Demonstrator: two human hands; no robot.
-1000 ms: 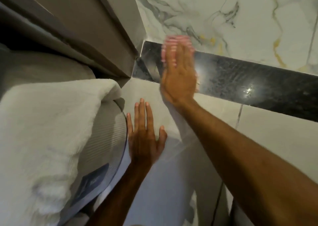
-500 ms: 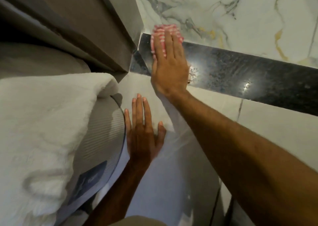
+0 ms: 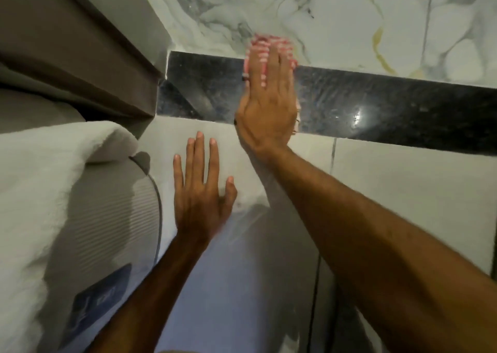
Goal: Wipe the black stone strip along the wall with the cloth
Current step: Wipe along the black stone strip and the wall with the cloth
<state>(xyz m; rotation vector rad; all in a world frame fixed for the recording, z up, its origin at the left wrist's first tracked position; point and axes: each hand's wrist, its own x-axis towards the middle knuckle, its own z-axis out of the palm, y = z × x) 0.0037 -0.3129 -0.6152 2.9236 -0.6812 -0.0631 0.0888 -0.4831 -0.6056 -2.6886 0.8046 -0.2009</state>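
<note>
Mid-wipe: your right hand [image 3: 266, 105] presses the cloth [image 3: 269, 44] flat on the black stone strip [image 3: 390, 110]; next, sweep toward its uncleaned right end.

Views: one only, a wide-angle camera worn on the head; no second view shares the scene.
Direction: forward and down along both forearms toward the wall.
Nearness: close; the flat right hand [image 3: 266, 107] and spread left hand [image 3: 200, 188] fill the middle.
Centre: the glossy black stone strip [image 3: 390, 110] crosses the frame slantwise.
Edges: straight lines bow, probably from lens distortion; the white fluffy towel [image 3: 40, 191] crowds the left.
</note>
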